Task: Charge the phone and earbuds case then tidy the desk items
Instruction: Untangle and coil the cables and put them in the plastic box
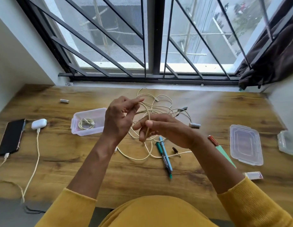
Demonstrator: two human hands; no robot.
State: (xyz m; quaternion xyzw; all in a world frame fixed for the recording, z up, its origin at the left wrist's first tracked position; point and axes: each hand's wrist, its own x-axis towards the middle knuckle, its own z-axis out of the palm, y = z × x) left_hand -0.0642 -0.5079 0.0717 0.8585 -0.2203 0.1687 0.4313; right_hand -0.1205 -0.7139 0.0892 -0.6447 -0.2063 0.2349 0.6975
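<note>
Both hands raised over the middle of the wooden tabletop (76,169), working a cream cable (149,118). Left hand (119,118) pinches a loop of it at the fingertips; right hand (163,130) grasps the same cable between thumb and curled fingers, cable running down through the grip. The rest of the cable lies in a loose tangle on the tabletop behind and below the hands.

Far left: phone (11,136) lying flat, screen dark, white charging cable (1,164) plugged into its near end. Just right of it the white earbuds case (39,123), with a braided cable (35,159) plugged in and trailing off the near edge.

Open clear container (88,122) left of the hands, one coiled cable inside. Two pens (164,156), teal and light blue, lie side by side below the right hand. Clear lid (245,145) on the right, second container (286,143) at the right edge. Batteries (64,101) scattered; one more (195,125) right of the hands
</note>
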